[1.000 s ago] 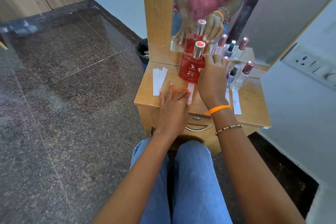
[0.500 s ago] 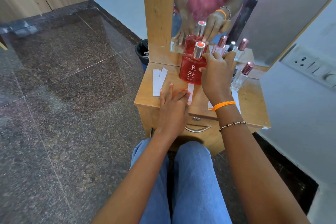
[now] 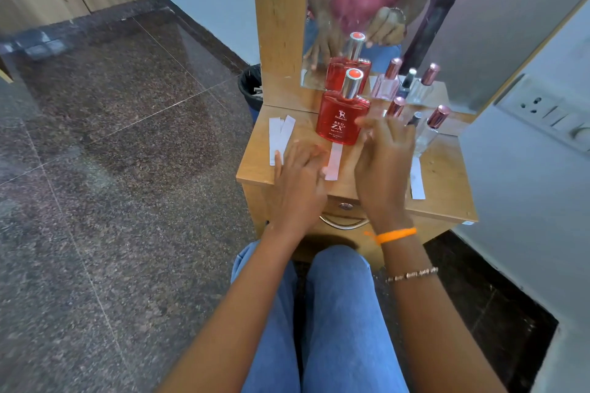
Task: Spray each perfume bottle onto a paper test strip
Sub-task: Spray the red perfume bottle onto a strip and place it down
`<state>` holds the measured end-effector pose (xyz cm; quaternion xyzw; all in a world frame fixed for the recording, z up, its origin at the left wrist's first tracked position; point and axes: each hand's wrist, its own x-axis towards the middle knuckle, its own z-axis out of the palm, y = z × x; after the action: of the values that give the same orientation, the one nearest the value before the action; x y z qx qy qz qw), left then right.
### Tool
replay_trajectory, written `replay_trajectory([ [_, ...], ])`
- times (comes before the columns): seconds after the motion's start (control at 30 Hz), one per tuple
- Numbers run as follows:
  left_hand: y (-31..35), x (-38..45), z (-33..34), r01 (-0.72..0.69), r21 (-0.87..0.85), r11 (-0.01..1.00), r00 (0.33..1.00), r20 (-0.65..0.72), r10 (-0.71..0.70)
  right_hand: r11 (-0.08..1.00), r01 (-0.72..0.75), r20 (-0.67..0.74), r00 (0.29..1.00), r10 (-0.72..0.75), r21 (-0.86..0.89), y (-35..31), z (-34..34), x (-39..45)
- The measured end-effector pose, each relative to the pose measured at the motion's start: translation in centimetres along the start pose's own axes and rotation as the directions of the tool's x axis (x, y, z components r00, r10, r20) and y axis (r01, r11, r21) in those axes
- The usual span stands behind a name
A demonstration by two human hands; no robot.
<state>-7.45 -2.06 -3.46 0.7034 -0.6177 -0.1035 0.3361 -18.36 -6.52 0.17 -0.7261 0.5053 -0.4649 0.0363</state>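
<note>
- On the wooden table (image 3: 447, 182), the left hand (image 3: 297, 182) lies flat, fingers straight, beside a paper strip (image 3: 333, 161).
- The right hand (image 3: 383, 163), blurred, hovers relaxed just beside the red bottle (image 3: 340, 120), gripping nothing.

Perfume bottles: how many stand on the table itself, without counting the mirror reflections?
4: the red bottle at the centre back, and three smaller ones clustered to its right, partly hidden behind the right hand; more may be hidden.

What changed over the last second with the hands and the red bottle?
The right hand let go of the red bottle and drew back toward the person, fingers loose and blurred. The bottle stayed upright on the far end of the paper strip. The left hand stayed flat beside that strip; the spare strips did not move.
</note>
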Motion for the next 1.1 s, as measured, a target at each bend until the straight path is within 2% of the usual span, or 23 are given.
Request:
replay_trajectory([
  [0.1, -1.3, -0.5, -1.0, 0.081, -0.021, 0.996, 0.989, -0.122, -0.083, 0.987, -0.047, 0.163, 0.986, 0.022, 0.152, -0.6, 1.2, -2.9],
  [0.2, -2.9, -0.5, -1.9, 0.168, -0.014, 0.986, 0.966, -0.195, -0.167, 0.980, -0.068, 0.284, 0.959, 0.012, 0.190, -1.8, 3.0, -3.4],
  [0.37, -4.8, 0.8, -2.5, 0.206, 0.080, 0.975, 0.972, -0.136, -0.194, 0.992, -0.035, 0.399, 0.917, -0.016, 0.119, -3.3, 6.0, -0.9],
  [0.57, -5.2, 0.8, -2.6, 0.230, 0.077, 0.970, 0.969, -0.112, -0.221, 0.997, 0.069, 0.574, 0.815, -0.073, 0.029, -2.9, 9.0, 0.3],
  [0.63, -5.2, 0.8, -2.6, 0.235, 0.062, 0.970, 0.968, -0.108, -0.228, 0.994, 0.076, 0.599, 0.794, -0.105, 0.073, -2.8, 9.1, 0.2],
  [0.77, -5.4, 0.9, -2.7, 0.234, 0.046, 0.971, 0.969, -0.093, -0.229, 0.989, 0.038, 0.594, 0.796, -0.115, 0.142, -2.8, 9.0, 0.4],
  [0.93, -5.6, 1.2, -2.7, 0.233, 0.037, 0.972, 0.970, -0.082, -0.229, 0.985, -0.040, 0.637, 0.767, -0.078, 0.170, -2.6, 9.5, 0.7],
  [1.1, -4.9, 0.9, -2.5, 0.201, 0.016, 0.979, 0.978, -0.066, -0.199, 0.978, -0.101, 0.599, 0.800, -0.031, 0.185, -2.7, 7.4, 0.2],
])
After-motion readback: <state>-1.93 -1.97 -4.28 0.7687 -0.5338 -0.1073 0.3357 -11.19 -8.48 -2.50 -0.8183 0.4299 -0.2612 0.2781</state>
